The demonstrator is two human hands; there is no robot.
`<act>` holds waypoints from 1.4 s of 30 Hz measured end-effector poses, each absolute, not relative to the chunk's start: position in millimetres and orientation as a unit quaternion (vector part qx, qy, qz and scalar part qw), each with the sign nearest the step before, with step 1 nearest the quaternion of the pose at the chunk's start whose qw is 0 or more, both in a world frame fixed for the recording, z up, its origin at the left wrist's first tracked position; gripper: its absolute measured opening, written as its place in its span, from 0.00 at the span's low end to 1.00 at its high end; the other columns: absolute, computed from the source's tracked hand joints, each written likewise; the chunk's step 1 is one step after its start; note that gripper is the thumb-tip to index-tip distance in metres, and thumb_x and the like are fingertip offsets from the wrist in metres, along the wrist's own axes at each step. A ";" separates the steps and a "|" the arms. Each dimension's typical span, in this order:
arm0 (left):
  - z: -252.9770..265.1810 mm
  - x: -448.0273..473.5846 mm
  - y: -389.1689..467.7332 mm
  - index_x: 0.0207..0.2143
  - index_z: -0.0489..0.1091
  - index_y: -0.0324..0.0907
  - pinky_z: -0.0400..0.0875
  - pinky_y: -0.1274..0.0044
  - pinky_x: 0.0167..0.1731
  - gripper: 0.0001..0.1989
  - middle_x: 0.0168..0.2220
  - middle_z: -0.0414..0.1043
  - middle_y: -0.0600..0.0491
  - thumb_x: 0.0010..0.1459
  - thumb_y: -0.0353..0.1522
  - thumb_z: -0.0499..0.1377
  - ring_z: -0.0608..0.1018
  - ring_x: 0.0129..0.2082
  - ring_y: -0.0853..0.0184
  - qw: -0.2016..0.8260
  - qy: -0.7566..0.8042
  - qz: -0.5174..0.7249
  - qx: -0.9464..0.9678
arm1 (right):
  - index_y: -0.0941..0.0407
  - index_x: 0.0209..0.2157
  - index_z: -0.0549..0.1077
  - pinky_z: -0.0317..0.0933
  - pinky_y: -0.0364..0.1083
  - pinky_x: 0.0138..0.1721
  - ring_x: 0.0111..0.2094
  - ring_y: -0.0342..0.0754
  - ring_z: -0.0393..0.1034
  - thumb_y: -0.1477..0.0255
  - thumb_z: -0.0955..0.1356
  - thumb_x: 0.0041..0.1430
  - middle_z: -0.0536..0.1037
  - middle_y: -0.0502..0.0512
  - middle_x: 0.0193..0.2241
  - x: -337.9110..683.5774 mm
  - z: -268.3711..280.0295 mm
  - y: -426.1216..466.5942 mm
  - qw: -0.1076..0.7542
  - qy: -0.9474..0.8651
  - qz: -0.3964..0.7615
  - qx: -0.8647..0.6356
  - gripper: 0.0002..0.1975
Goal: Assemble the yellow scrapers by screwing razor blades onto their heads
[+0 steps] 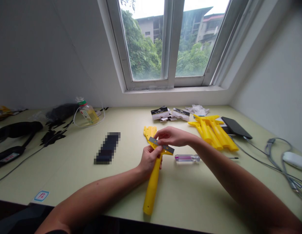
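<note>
My left hand (148,160) is closed around the neck of a yellow scraper (152,190), its thumb pressing on the head. The scraper's handle slants down toward the desk's front edge. Across the head lies a flat grey metal blade (169,149). My right hand (172,136) reaches in from above, with its fingertips closed on the blade's left part; those fingertips partly cover it. Just behind the hands are several yellow plastic plates (148,131) with small holes. A screwdriver (187,158) with a clear and purple handle lies right of the scraper, its shaft partly behind my right forearm.
Several yellow scraper handles (215,133) are piled at the right, beside a black phone (237,127) and grey cables (275,159). Black-and-white packets (160,113) and a white cloth (197,109) lie at the back. A bottle (89,112) and headphones (16,139) are left.
</note>
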State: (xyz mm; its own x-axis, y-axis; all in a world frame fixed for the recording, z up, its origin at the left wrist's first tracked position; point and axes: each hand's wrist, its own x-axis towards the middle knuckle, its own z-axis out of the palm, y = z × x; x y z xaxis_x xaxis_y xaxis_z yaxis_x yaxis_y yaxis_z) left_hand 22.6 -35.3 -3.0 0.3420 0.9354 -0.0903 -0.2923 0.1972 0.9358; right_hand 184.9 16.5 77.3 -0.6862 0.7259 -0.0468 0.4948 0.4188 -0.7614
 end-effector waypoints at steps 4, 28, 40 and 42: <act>-2.7 22.5 -35.5 0.22 0.61 0.39 0.53 0.83 0.10 0.19 0.13 0.62 0.59 0.51 0.43 0.62 0.64 0.09 0.75 0.686 0.359 0.447 0.449 | 0.60 0.42 0.75 0.60 0.40 0.26 0.26 0.43 0.67 0.66 0.67 0.56 0.74 0.51 0.26 183.9 76.1 17.3 0.156 -0.824 0.402 -0.367 0.15; -5.5 14.6 -30.5 0.26 0.62 0.39 0.57 0.82 0.12 0.18 0.17 0.63 0.59 0.54 0.44 0.60 0.65 0.11 0.75 0.682 0.374 0.475 0.412 | 0.55 0.51 0.72 0.62 0.54 0.48 0.48 0.60 0.69 0.61 0.72 0.46 0.73 0.63 0.51 133.0 36.9 98.3 0.022 -0.883 0.144 -0.446 0.29; -5.3 14.7 -29.9 0.27 0.63 0.39 0.57 0.82 0.12 0.18 0.18 0.62 0.59 0.51 0.44 0.62 0.64 0.12 0.75 0.690 0.372 0.479 0.395 | 0.57 0.40 0.76 0.61 0.45 0.38 0.36 0.47 0.70 0.66 0.65 0.60 0.77 0.57 0.36 159.0 68.8 80.9 0.198 -0.870 0.133 -0.432 0.12; -5.1 15.5 -29.7 0.27 0.63 0.39 0.58 0.82 0.12 0.18 0.18 0.62 0.59 0.51 0.44 0.62 0.64 0.12 0.75 0.691 0.370 0.480 0.394 | 0.57 0.46 0.73 0.62 0.44 0.34 0.33 0.45 0.69 0.63 0.64 0.61 0.76 0.55 0.34 173.9 80.4 66.6 0.266 -0.842 0.202 -0.424 0.16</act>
State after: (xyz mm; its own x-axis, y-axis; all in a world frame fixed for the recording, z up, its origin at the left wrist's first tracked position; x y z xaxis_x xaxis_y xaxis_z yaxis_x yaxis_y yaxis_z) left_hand 15.5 -29.7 -5.1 0.2658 0.9548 -0.1330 -0.3708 0.2286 0.9001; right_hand 173.9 66.6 80.4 -0.4994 0.8214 0.2755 0.6064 0.5585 -0.5660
